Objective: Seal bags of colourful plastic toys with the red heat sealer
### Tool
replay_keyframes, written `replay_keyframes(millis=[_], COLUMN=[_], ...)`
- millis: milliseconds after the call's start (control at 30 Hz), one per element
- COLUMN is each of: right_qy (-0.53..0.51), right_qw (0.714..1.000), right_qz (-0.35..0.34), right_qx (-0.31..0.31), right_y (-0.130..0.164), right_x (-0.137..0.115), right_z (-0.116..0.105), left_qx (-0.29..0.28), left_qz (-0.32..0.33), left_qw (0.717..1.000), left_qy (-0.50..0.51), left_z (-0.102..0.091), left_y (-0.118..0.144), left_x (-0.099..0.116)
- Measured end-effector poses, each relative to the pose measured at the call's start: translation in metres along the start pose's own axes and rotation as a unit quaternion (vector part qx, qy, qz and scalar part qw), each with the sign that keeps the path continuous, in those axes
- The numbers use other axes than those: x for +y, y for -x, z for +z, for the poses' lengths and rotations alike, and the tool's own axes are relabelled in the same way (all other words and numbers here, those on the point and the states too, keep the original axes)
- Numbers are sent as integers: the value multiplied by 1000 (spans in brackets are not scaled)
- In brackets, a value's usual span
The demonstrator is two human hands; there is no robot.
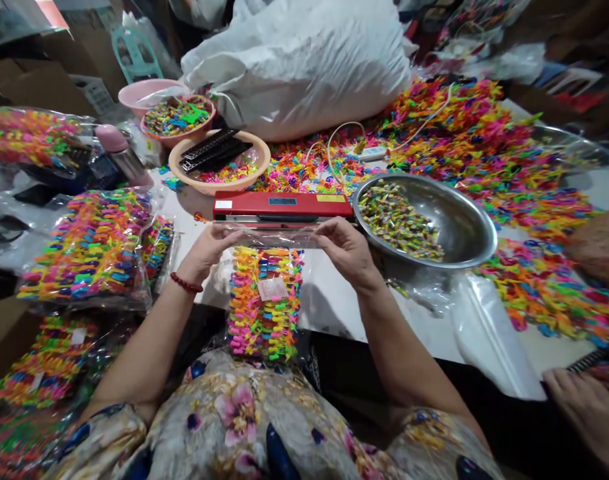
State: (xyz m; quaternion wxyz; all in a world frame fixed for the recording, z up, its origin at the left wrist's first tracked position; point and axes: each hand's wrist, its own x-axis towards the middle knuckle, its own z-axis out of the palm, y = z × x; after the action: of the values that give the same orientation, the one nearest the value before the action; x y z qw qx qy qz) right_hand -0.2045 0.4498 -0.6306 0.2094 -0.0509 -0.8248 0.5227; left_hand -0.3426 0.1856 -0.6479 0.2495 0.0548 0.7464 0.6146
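A clear plastic bag (267,303) full of colourful small plastic pieces lies in front of me, with a pale paper label (273,289) inside or on it. My left hand (212,248) pinches the left corner of its top edge. At the right corner, my right hand (342,248) grips the same edge between thumb and fingers. The bag's mouth is stretched flat between both hands, right along the front of a red bag sealer (283,205). Whether the film sits inside the sealer's slot I cannot tell.
A steel bowl (464,227) of small wrapped pieces stands right of the sealer. Loose colourful pieces (484,147) cover the table's right side. Flat empty bags (494,333) lie at the front right, near another person's hand (584,407). Filled bags (92,243) are stacked left; a peach basin (259,160) stands behind.
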Motion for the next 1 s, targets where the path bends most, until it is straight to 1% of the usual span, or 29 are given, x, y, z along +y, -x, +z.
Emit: replay_keyframes(millis=[67, 100, 133, 200, 233, 300, 367, 400, 433, 500, 533, 567, 600, 667, 700, 733, 767, 900, 1000], right_qy=[-59, -84, -103, -121, -125, -140, -173, -196, -223, -277, -302, -324, -340, -358, -363, -364, -362, -334, -303], right_qw=[998, 996, 994, 991, 990, 987, 979, 971, 959, 926, 908, 893, 882, 866, 859, 855, 856, 875, 895], right_qz=[28, 40, 47, 55, 59, 74, 100, 116, 133, 174, 204, 239, 275, 338, 357, 366, 367, 327, 290], right_qx=[7, 8, 8, 5, 2, 9, 42, 73, 112, 190, 207, 202, 175, 90, 59, 47, 50, 126, 153], right_y=[2, 3, 4, 6, 7, 9, 11, 12, 13, 15, 17, 20, 23, 29, 32, 35, 36, 30, 20], right_x=[9, 11, 13, 15, 16, 18, 24, 28, 32, 41, 45, 48, 50, 54, 56, 58, 60, 68, 68], right_z=[3, 4, 4, 2, 1, -2, -4, -4, -3, 3, 7, 12, 16, 25, 29, 33, 35, 36, 31], left_qx=[-99, -136, -159, -166, -153, -98, -35, -17, -13, -18, -17, -9, 3, 26, 32, 37, 44, 68, 87], left_qz=[-63, -87, -102, -113, -110, -84, -45, -33, -30, -39, -43, -45, -44, -40, -39, -38, -37, -26, 10], left_qw=[993, 986, 981, 976, 978, 984, 982, 975, 966, 947, 941, 936, 932, 926, 925, 925, 924, 919, 920], left_qy=[25, 38, 55, 83, 93, 121, 180, 220, 258, 317, 336, 350, 361, 374, 377, 377, 377, 387, 381], left_z=[3, 4, 7, 15, 20, 33, 47, 53, 59, 68, 71, 74, 76, 79, 80, 81, 81, 83, 86], left_y=[-12, -17, -21, -27, -29, -29, -26, -23, -21, -17, -17, -16, -17, -19, -21, -22, -24, -31, -40], left_x=[-8, -10, -13, -16, -18, -20, -22, -23, -23, -25, -26, -28, -29, -33, -34, -36, -36, -34, -29])
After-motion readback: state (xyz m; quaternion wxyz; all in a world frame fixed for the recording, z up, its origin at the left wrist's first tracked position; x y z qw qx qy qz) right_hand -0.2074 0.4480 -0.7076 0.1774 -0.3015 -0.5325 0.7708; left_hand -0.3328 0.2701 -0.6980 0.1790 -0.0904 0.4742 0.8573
